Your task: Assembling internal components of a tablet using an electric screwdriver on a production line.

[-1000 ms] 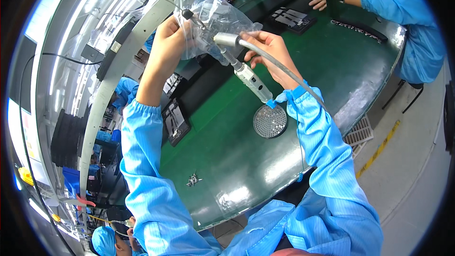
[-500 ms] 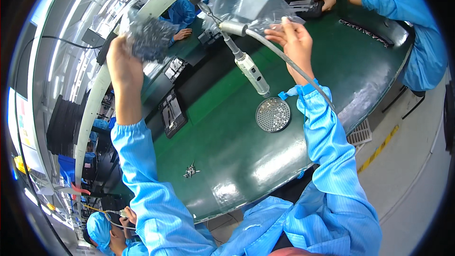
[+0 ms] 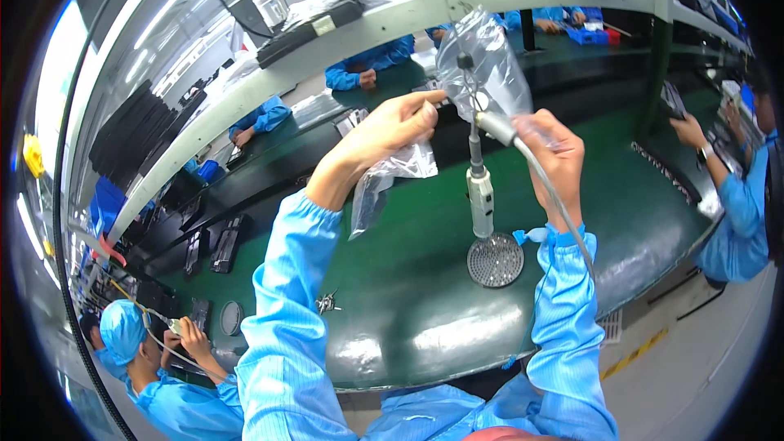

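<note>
Holding the shower head (image 3: 494, 260) hanging by its hose (image 3: 549, 188), my right hand (image 3: 555, 155) is gripping it while my left hand (image 3: 392, 126) is pinching the bag (image 3: 486, 65); bagging looks barely begun.

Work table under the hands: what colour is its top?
Dark green table, seen in the head view.

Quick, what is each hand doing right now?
Left hand: closed, pinching a crumpled plastic bag.
Right hand: closed, gripping a hose and another clear bag.
</note>
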`<state>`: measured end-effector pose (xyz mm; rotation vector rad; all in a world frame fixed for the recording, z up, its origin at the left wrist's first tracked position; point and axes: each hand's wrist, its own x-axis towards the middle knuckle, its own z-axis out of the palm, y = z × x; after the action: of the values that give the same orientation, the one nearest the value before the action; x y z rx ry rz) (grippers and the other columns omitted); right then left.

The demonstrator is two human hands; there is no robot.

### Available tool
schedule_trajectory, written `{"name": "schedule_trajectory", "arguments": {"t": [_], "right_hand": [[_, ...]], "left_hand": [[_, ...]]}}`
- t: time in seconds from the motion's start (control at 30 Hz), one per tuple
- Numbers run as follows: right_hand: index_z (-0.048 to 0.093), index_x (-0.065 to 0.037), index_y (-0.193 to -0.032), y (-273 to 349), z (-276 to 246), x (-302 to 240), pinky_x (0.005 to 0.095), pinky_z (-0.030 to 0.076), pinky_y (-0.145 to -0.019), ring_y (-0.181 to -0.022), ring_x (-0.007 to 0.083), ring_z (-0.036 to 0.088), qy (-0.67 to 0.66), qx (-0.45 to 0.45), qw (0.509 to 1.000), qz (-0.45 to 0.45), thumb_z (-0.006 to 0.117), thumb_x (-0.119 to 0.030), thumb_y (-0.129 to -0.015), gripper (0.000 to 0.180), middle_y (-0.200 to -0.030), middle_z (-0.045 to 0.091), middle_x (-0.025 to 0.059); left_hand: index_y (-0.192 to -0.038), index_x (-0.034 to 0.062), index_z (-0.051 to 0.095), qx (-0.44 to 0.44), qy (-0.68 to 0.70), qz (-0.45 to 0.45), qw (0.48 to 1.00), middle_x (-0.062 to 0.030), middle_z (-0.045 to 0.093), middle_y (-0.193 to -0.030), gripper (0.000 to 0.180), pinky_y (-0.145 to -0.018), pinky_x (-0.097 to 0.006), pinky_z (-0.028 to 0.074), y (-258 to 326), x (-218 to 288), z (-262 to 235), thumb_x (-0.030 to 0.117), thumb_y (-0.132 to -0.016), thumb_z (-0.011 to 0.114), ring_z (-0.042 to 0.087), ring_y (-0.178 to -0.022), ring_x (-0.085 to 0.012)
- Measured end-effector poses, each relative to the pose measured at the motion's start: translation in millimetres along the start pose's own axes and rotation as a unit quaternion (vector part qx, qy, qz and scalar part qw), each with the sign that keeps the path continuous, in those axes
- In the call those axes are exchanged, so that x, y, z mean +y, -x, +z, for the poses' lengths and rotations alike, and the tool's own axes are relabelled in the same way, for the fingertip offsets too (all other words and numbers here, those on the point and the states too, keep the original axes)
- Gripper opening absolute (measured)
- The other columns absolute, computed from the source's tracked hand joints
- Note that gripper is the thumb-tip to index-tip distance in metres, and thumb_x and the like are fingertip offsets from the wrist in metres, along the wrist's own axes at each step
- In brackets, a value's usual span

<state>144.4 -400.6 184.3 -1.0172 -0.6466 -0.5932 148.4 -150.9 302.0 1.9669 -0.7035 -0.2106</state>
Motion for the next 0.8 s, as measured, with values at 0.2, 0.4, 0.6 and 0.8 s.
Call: {"name": "schedule_trajectory", "arguments": {"t": [0.2, 0.4, 0.6, 0.8], "right_hand": [[0.074, 0.006, -0.107, -3, 28, -2, 0.0231, 0.045, -0.069, -0.083, 0.0071, 0.058, 0.068, -0.102, 0.991, 0.053, 0.075, 0.003, -0.090, 0.018, -0.093, 0.064, 0.0018], [0.072, 0.003, -0.118, -9, 18, 10, 0.0261, 0.053, -0.083, -0.095, 0.0129, 0.065, 0.074, -0.140, 0.985, 0.073, 0.072, 0.002, -0.093, 0.026, -0.105, 0.068, 0.0074], [0.050, 0.001, -0.147, 7, 6, 24, 0.0326, 0.054, -0.098, -0.113, 0.0209, 0.066, 0.027, -0.041, 0.997, 0.052, 0.065, -0.001, -0.097, 0.052, -0.132, 0.060, 0.0151], [0.058, 0.003, -0.135, 39, -43, 74, 0.0311, 0.057, -0.088, -0.098, 0.0167, 0.068, 0.068, 0.008, 0.984, 0.164, 0.067, -0.007, -0.098, 0.040, -0.118, 0.066, 0.0107]], "left_hand": [[-0.122, -0.0015, 0.069, -0.026, 0.075, -0.005, 0.997, 0.0045, 0.062, -0.089, 0.058, -0.062, -0.023, 0.036, -32, -20, 14, 0.051, -0.099, 0.067, 0.048, -0.074, -0.0024], [-0.105, 0.0054, 0.066, -0.037, 0.197, -0.051, 0.978, 0.0032, 0.062, -0.078, 0.040, -0.046, -0.022, 0.040, -30, -23, 27, 0.045, -0.101, 0.066, 0.053, -0.058, -0.0043], [-0.119, 0.0019, 0.067, 0.325, 0.066, 0.158, 0.930, -0.0090, 0.069, -0.091, 0.029, -0.051, -0.027, 0.053, 88, 42, -61, 0.024, -0.100, 0.067, 0.064, -0.059, -0.0125], [-0.128, 0.0013, 0.063, 0.462, -0.038, 0.003, 0.886, 0.0004, 0.061, -0.089, 0.036, -0.041, -0.020, 0.035, 137, 100, -258, 0.024, -0.100, 0.066, 0.046, -0.052, -0.0035]]}}
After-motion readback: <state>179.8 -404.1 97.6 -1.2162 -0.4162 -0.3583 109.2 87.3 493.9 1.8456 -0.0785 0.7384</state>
